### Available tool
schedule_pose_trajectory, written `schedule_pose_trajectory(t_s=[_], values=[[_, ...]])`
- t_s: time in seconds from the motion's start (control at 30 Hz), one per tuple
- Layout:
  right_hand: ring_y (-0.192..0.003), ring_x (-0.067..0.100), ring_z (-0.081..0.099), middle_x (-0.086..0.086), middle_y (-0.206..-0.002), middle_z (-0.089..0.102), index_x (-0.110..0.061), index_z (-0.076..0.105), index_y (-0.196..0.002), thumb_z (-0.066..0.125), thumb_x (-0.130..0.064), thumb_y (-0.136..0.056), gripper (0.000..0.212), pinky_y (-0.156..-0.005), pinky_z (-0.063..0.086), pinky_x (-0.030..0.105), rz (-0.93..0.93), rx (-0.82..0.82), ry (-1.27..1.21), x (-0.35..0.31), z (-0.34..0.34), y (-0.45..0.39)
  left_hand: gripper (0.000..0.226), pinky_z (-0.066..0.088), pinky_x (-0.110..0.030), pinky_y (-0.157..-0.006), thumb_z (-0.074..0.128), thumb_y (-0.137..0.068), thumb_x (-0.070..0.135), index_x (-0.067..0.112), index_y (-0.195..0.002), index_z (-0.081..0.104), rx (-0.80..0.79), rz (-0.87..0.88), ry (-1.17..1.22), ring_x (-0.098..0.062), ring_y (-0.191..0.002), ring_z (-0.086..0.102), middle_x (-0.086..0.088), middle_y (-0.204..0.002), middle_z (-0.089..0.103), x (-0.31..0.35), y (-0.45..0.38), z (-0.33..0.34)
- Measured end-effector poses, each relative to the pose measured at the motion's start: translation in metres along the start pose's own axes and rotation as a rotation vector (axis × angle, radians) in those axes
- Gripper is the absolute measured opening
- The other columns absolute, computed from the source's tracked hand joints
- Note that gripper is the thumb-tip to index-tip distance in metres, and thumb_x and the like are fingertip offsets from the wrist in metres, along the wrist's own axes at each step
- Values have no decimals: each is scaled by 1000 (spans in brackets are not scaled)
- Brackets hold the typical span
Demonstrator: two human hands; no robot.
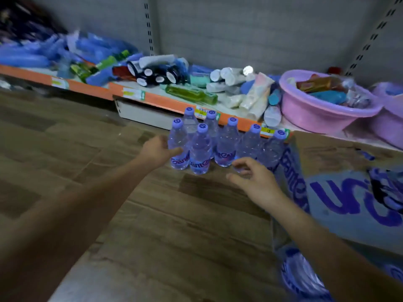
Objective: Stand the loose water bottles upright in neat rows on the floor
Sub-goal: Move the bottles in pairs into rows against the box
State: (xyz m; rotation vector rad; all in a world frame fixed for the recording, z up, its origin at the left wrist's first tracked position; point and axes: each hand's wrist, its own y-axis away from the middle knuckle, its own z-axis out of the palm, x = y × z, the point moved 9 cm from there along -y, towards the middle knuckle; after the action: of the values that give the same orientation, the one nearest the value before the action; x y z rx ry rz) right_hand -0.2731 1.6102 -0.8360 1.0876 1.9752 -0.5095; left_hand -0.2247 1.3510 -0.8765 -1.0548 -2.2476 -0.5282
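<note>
1. Seven small clear plastic water bottles with purple caps (225, 144) stand upright on the brown wood-look floor (152, 225), close to the far shelf.
2. Five bottles make a front row that runs from left to right. Two more stand behind it, on the left side. The bottles are packed close, touching or just beside each other.
3. The left hand (156, 150) reaches to the bottle at the left end of the front row. Its fingers touch the side of that bottle. It is too blurry to tell if they curl round the bottle or just press on it.
4. The right hand (254, 178) hangs low, just in front of the right part of the row. Its fingers are spread apart and loosely bent. It holds nothing. Its fingertips are very near the base of a bottle, but I cannot tell if they touch it.
5. One big cardboard box with purple letters (349, 192) sits on the floor on the right, just beside the last bottle in the row.
6. Near the bottom right edge there is some clear plastic wrap with purple print (301, 277), close to the right arm.
7. One long low shelf with an orange front edge (165, 101) runs along the far side. It is heaped with many packets and rolls, too blurry to count.
8. Two pink plastic bowls sit on the right end of the shelf. The nearer-left pink bowl (316, 114) is full of packets. The other pink bowl (388, 120) is cut off by the right edge.
</note>
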Motion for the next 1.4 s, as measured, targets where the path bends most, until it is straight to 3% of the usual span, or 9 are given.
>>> schedule_pose_trajectory(t_s=[0.17,0.37,0.53,0.63,0.8,0.9,1.07,1.17,1.4], values=[[-107,19,55,7,-121,58,-11,53,-120,70,-24,-79,46,-92,41,29,149,71,-116,-8,58,-86,90,38,-38,-106,77,-72,35,9,-142,27,-2,43,258,-29,-133,39,-16,-145,36,2,-59,9],[-113,18,53,3,-125,59,-12,53,-122,75,-26,-73,56,-93,43,30,173,191,-159,-4,86,-152,52,36,-22,-71,72,-77,22,10,-119,44,39,155,396,-15,-95,52,0,-104,55,-10,-82,29],[-117,18,53,2,-127,59,-15,49,-128,71,-17,-76,56,-90,39,22,65,268,-68,6,90,-154,45,39,-9,-60,71,-79,23,19,-107,36,33,298,413,-12,-89,53,3,-100,53,-8,-84,30],[-116,19,52,4,-126,59,-16,48,-127,69,-17,-80,51,-86,38,21,49,259,-36,2,87,-146,44,39,-21,-66,71,-79,28,20,-105,36,40,337,363,-13,-87,54,3,-97,55,-6,-81,26],[-93,25,59,7,-101,66,-14,53,-118,71,-13,-77,45,-83,45,30,-52,252,19,-2,100,-79,51,38,-7,-59,75,-74,32,17,-94,31,50,361,285,13,-62,49,15,-76,50,-16,-45,12],[-94,29,64,7,-103,70,-19,56,-116,73,-16,-75,44,-84,52,41,-47,273,-87,8,100,-10,58,49,-28,-70,77,-64,43,21,-95,32,37,305,289,-2,-70,53,4,-83,56,-41,-1,10],[-99,21,64,0,-108,68,-22,55,-118,72,-18,-75,47,-88,51,39,-85,11,-112,14,84,109,46,38,-7,-52,80,-69,23,27,-80,35,-21,279,140,7,-50,44,13,-63,56,-32,92,21],[-100,21,63,-2,-109,68,-27,52,-120,71,-22,-77,48,-88,49,34,-107,-108,-73,28,60,177,50,36,-12,-53,80,-69,21,27,-69,30,-102,268,67,-1,-50,40,9,-59,51,-7,150,41],[-106,28,60,2,-111,68,-28,49,-121,69,-26,-78,48,-90,47,41,-193,-231,6,66,3,276,47,35,-28,-65,83,-65,29,14,-91,46,-230,125,-121,-17,-72,46,-1,-80,54,43,269,91]])
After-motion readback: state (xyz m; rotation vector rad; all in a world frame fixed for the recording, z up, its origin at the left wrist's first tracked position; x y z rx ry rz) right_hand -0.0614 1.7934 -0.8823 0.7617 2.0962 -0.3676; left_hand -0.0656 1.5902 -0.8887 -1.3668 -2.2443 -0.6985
